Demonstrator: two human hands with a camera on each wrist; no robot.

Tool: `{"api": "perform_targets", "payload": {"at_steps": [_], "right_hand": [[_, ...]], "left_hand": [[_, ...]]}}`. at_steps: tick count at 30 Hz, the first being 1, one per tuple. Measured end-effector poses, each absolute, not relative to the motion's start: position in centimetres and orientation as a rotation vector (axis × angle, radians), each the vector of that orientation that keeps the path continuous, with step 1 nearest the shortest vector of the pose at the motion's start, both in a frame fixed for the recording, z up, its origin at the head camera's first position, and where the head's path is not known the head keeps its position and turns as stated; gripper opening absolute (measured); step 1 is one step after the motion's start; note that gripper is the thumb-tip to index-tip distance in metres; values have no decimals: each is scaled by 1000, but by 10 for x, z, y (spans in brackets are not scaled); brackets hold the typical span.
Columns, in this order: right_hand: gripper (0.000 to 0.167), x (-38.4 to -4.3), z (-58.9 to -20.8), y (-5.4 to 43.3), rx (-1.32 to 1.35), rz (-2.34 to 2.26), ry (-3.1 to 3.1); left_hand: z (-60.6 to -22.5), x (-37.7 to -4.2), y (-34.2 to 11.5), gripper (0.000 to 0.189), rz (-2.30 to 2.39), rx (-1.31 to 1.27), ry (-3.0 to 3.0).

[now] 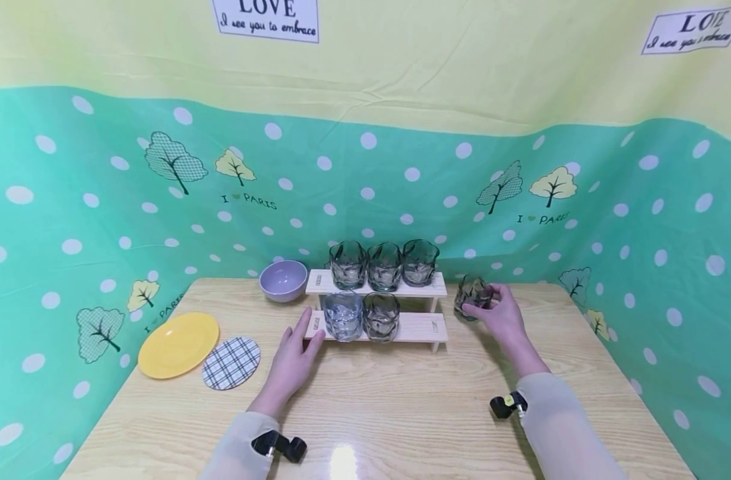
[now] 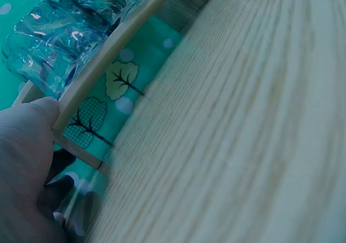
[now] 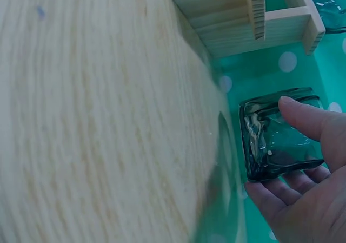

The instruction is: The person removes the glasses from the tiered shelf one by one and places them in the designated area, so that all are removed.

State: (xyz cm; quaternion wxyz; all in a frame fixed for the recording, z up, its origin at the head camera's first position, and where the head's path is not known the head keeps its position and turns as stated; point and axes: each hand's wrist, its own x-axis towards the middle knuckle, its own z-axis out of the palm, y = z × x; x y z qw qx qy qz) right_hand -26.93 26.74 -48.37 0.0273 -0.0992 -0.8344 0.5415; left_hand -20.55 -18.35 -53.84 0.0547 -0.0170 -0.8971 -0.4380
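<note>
At the right, my right hand [image 1: 504, 317] grips a dark smoky glass tumbler [image 1: 472, 298], thumb on one side and fingers on the other. In the right wrist view the tumbler [image 3: 281, 137] is just off the end of the wooden two-step rack [image 3: 286, 29]. My left hand [image 1: 293, 360] rests at the left end of the rack's lower step [image 1: 410, 327], fingers extended, thumb at its front corner. That step bears a clear bluish tumbler [image 1: 343, 317] and a smoky tumbler [image 1: 381, 317]. Three smoky tumblers [image 1: 384, 267] line the upper step [image 1: 437, 285].
Left of the rack sits a purple bowl [image 1: 283, 281]. A yellow plate [image 1: 178, 345] and a round checked coaster [image 1: 231, 363] lie farther left on the wooden table [image 1: 395, 413]. A patterned green and yellow cloth [image 1: 365, 167] hangs around the back and sides.
</note>
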Motion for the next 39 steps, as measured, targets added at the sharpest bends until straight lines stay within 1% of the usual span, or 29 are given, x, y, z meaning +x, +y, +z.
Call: {"api": "perform_targets", "payload": {"at_steps": [14, 27, 35, 39], "right_hand": [[100, -271, -494, 265, -296, 1734, -2539], [103, -273, -502, 266, -247, 1682, -2612], [95, -276, -507, 267, -215, 1702, -2591], [100, -274, -508, 268, -213, 1702, -2599]], "left_hand": [[-538, -204, -182, 76, -1323, -40, -2736], [-540, -203, -183, 75, -1331, -29, -2730], [-539, -204, -184, 77, -1330, -33, -2735], [-539, -204, -184, 78, -1330, -39, -2737]]}}
